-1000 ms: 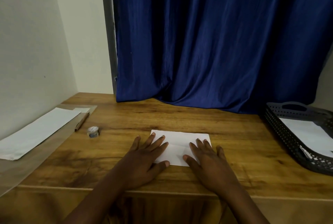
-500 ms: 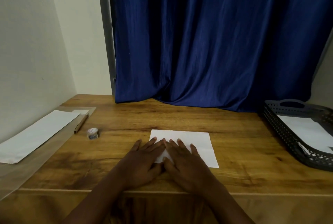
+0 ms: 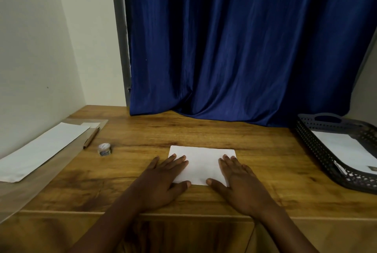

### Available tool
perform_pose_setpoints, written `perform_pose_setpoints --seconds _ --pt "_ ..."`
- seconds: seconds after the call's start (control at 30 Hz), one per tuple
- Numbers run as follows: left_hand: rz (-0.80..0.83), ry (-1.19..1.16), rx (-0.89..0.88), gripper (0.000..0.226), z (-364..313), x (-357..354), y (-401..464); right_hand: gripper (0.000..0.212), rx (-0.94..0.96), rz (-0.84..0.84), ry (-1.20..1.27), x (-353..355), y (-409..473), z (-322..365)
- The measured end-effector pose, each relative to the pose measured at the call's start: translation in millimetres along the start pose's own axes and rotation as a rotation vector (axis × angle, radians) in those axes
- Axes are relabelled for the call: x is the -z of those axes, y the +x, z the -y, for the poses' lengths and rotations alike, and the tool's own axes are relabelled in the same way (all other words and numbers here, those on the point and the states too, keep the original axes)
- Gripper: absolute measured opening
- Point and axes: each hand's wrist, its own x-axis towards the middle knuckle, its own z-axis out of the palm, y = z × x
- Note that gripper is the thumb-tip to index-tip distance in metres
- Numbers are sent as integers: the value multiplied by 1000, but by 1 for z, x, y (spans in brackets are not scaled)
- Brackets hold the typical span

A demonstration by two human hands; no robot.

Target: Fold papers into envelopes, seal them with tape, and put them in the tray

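Observation:
A folded white paper (image 3: 203, 164) lies flat on the wooden table (image 3: 204, 132) near its front edge. My left hand (image 3: 163, 181) presses its left part with straight, spread fingers. My right hand (image 3: 239, 181) presses its right part the same way, thumb at the paper's near edge. A small roll of tape (image 3: 104, 149) stands to the left of the paper. The dark perforated tray (image 3: 318, 146) sits at the right edge of the table, with white paper (image 3: 342, 148) inside it.
A stack of white sheets (image 3: 40, 148) lies on a clear plastic sleeve at the far left, with a brown pen (image 3: 91, 138) beside it. A blue curtain (image 3: 234, 49) hangs over the table's back edge. A wall closes the left side.
My right hand slid from beside my left hand across the paper to its right part. My left hand stayed on the left part. The paper stays flat.

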Motion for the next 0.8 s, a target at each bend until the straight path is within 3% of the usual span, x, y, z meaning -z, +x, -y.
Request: perform_pose_setpoints --seconds 0.23,0.47,0.53,0.63,0.8 --pt "46 -29 26 87 -5 7 -6 94 140 35 43 9 -17 4" --pt "66 33 -60 111 -15 3 -45 103 189 83 -4 20 -64 4" --pt "36 70 -77 103 -22 -1 -57 93 215 32 -49 20 -79 4" --pt "-33 52 -96 72 -32 -5 -69 69 262 -132 -120 26 -92 10" --pt "-211 -196 -89 48 -44 29 -81 39 273 -174 34 61 -98 13"
